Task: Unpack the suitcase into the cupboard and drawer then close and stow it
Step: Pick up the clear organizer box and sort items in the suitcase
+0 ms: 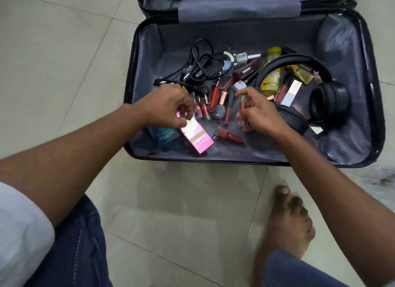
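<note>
Head view: mid-frame in the suitcase (350, 51), left hand (168, 107) pinches a pink box (197, 137); right hand (258, 113) grips lipsticks (242, 104).

**Both hands inside the open suitcase**

We see the suitcase (352, 94) lying open on the tiled floor (64, 51). Our left hand (168, 107) holds the top of a pink box (197, 137) with curled fingers. Our right hand (256, 113) pinches a red lipstick tube (242, 104). More lipsticks (214, 96), black cables (53, 60), a yellow bottle (271, 73) and black headphones (327, 98) lie near them. A bare foot (288, 222) rests on the floor.
</note>
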